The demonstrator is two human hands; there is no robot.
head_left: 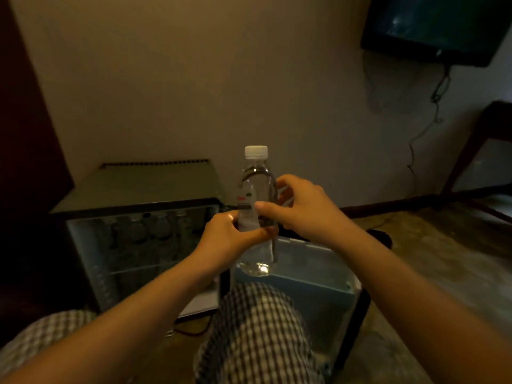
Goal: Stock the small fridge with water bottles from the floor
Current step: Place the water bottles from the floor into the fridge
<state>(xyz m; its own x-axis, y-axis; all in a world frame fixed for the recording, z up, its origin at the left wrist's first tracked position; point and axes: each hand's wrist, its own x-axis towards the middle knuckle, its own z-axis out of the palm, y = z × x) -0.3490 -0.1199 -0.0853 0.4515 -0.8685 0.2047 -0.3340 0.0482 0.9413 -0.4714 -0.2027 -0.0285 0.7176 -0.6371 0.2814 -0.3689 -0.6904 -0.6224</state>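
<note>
Checked-fabric knees (257, 328) at bottom centre. Clear plastic water bottle with white cap (256, 189) is gripped upright mid-frame by left hand (230, 239) and right hand (304, 209). Small dark fridge (138, 187) is open, lower left.

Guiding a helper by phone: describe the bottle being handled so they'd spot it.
Find the open small fridge by the wall. Just right of it, left hand and right hand hold a clear water bottle upright. Unlike the dim bottles shelved inside, it's outside, white cap up.

A plain beige wall (194, 79) filled the upper frame in dim, warm light. A dark television (437, 26) hung at upper right, a thin cable (411, 153) below it. The floor (443, 259) was brownish.
</note>
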